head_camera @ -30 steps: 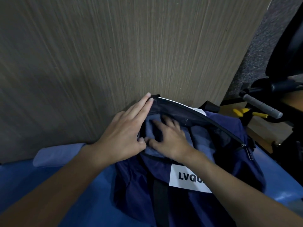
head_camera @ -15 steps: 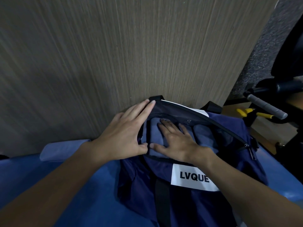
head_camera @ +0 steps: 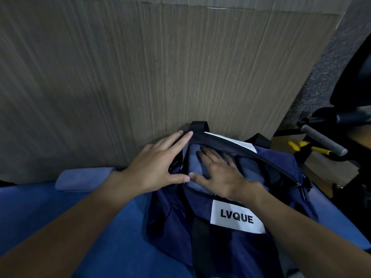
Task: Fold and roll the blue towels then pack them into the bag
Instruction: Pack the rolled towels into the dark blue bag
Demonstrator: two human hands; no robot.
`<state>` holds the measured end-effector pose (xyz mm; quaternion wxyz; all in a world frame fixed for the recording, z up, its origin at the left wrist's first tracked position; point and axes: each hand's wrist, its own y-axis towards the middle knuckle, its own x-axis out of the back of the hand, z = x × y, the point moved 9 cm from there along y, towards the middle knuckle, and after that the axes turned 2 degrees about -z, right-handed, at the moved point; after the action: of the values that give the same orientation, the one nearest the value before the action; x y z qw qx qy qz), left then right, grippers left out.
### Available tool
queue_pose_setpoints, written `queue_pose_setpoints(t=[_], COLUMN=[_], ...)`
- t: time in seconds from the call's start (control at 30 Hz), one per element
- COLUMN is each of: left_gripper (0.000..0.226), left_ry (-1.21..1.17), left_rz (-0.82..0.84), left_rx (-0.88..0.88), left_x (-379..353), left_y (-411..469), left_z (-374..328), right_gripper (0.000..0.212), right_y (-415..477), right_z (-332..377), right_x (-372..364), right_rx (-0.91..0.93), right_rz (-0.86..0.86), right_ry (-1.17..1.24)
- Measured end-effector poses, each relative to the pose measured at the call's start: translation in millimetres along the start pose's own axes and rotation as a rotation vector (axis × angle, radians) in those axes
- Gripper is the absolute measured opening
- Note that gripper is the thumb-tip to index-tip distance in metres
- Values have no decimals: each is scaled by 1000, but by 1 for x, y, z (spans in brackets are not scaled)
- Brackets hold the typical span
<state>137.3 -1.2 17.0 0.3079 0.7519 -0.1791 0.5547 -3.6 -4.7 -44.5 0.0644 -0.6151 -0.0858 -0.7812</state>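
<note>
- Risk: the rolled towel (head_camera: pixel 193 160) under the right hand (head_camera: pixel 220 174) could loosen or spring up once the pressure comes off, since nothing but the palm appears to hold it down.
- Risk: the bag (head_camera: pixel 172 215) is soft, and its mouth may sag shut if the left hand (head_camera: pixel 154 167) slips off the rim, blocking the last towel.
- Right grip: fingers straight and spread, pressing flat on that towel inside the bag's opening, closed round nothing.
- Left grip: fingers straight, lying over the bag's left rim with the thumb spread, clasping nothing.
- A 2nd towel (head_camera: pixel 249 167) sits in the bag just right of the right hand.
- 1 rolled towel (head_camera: pixel 84 178) lies unpacked at the far edge of the blue surface (head_camera: pixel 60 217), against the wood-grain panel (head_camera: pixel 160 67), left of the left wrist.
</note>
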Motion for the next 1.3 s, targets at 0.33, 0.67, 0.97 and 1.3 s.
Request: queue_pose_setpoints(t=[0.33,0.67,0.97,1.3], left_gripper=[59,70,73,45], left_ry=[-271,-45,-3,-80], left_rz=[-264,68,310,211], left_rx=[300,819,831,871], left_x=[3,-49,-71,-61], left_y=[-104,-228,-251,-251], left_z=[62,183,223,227], right_gripper=[17,27,58,61], right_y=[-37,81,156,139], right_z=[106,238,262,276], right_x=[65,-70,-141,-166], right_rx=[333,293,118,-37], right_rz=[-518,25,137,483], right_ry=[139,280,-7,333])
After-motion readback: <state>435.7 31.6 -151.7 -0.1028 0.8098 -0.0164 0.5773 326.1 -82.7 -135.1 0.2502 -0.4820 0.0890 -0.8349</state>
